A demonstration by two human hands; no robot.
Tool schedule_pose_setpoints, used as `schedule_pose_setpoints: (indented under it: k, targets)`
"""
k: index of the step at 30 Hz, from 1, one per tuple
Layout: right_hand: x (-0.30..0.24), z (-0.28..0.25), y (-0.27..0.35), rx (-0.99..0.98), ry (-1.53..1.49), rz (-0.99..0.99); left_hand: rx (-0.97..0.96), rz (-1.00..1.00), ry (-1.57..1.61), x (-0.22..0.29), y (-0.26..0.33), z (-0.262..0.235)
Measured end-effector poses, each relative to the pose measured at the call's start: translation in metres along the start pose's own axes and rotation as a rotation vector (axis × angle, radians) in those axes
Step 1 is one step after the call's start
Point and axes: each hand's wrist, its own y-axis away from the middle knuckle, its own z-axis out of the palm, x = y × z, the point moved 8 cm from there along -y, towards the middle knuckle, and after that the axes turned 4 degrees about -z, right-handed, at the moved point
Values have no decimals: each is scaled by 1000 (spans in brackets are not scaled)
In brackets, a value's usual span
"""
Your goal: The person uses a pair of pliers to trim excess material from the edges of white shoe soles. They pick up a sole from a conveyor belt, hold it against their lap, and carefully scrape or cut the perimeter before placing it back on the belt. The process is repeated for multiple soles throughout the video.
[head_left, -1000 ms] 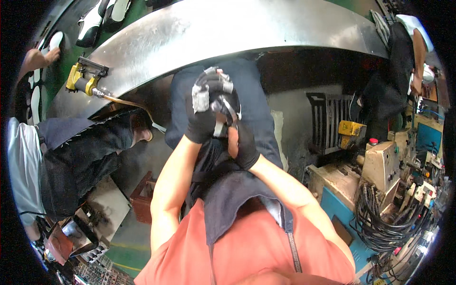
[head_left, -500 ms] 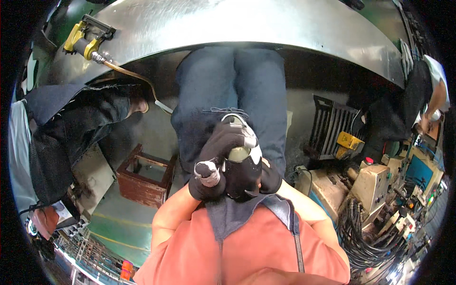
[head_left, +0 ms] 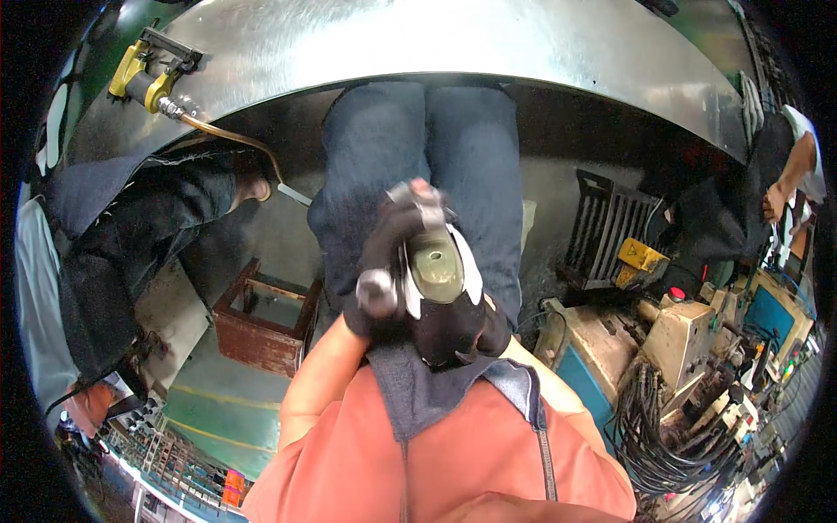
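Note:
In my lap is a black-and-white shoe upper (head_left: pixel 471 266) with a greenish shoe last (head_left: pixel 438 272) inside it. A small hole shows in the last's top. My left hand (head_left: pixel 388 253), in a dark glove with pale-wrapped fingertips, is closed over the shoe's far part and left side; the fingers are slightly blurred. My right hand (head_left: pixel 497 331), also dark-gloved, is against the near right side of the shoe, and its fingers are mostly hidden behind the black part. The shoe's underside is out of sight.
Ahead is a metal workbench (head_left: pixel 401 44) with a yellow-and-black nail gun (head_left: pixel 153 78) on a hose. A brown wooden stool (head_left: pixel 261 322) stands left. Cables (head_left: pixel 671 444) and a beige machine (head_left: pixel 689 331) are right. Other people's legs (head_left: pixel 157 209) and hand (head_left: pixel 774 202) show at the sides.
The shoe has tipped so that more of the greenish last shows. My left hand has shifted up and left over it, and the laces are now out of sight.

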Motion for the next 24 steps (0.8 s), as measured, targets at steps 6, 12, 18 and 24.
schedule_pose_setpoints:
  k: [6,12,18,24]
  targets:
    - [-40,-16,-27,-13,350,-222,-240,-96,769,-58,-6,-2]
    - [-125,-90,-94,201,-328,540,81,-250,-80,-30,-39,-12]
    - [-57,-93,-119,75,-342,499,158,-125,-606,-44,-39,1]
    - [-18,-88,-115,-20,-509,483,280,7,-727,-20,-7,10]
